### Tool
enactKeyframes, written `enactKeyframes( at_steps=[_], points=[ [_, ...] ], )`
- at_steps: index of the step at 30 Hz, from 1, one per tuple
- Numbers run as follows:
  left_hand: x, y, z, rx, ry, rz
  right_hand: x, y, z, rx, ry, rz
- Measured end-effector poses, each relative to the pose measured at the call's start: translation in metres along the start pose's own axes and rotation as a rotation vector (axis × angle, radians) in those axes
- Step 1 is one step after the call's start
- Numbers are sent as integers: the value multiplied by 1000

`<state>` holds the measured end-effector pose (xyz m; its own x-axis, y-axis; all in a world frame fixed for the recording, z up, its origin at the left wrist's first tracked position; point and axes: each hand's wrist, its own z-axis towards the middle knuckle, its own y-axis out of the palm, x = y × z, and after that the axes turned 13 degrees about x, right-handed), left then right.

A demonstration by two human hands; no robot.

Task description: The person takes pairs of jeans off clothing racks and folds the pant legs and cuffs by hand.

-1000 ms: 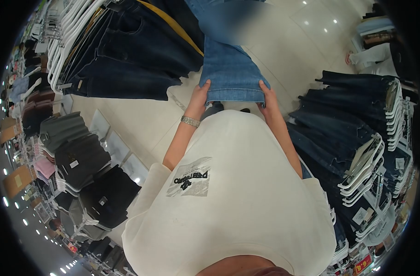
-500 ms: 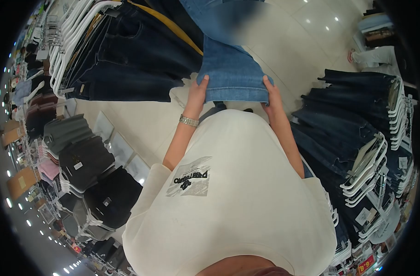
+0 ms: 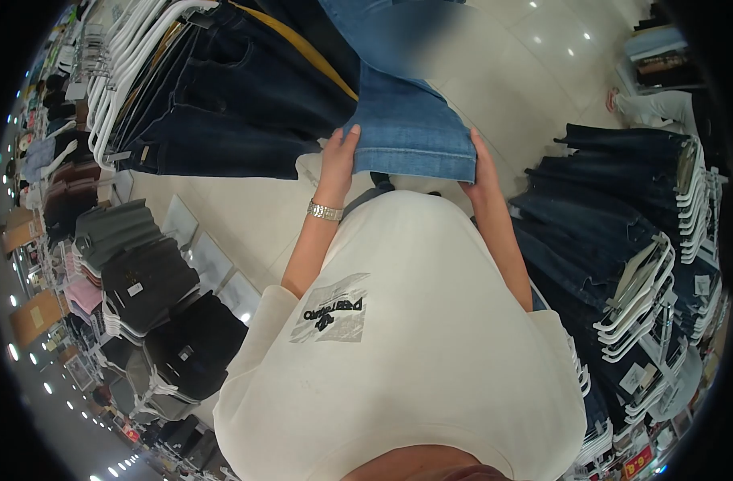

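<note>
A stretch of mid-blue denim, which looks like the wide leg end of a pair of jeans, spans the space in front of my body. Its stitched hem lies nearest me. At the hem's left corner my left hand, with a metal watch on the wrist, grips the cloth, thumb on top. My right hand is closed on the right corner, most of its fingers hidden beneath. The denim continues to the top edge, where a blurred patch covers part of it.
Dark jeans on white hangers hang at the upper left. More hanging jeans are close on the right. Dark garments hang at the left. A person's pale-trousered leg shows at the upper right.
The hem has tilted slightly, and its right corner has shifted a little right. My hands are slightly farther apart, both still on the denim.
</note>
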<state>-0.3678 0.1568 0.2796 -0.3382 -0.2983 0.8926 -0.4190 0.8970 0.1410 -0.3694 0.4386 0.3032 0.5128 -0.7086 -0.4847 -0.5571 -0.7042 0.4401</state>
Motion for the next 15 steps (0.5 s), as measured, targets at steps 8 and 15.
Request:
enactKeyframes(
  at_steps=[8, 15],
  points=[
    [-1, -9, -4, -29, -1, -36, 5, -1, 1, -4, 8, -11],
    [1, -11, -12, 69, 3, -15, 15, -10, 8, 11, 11, -4]
  ],
)
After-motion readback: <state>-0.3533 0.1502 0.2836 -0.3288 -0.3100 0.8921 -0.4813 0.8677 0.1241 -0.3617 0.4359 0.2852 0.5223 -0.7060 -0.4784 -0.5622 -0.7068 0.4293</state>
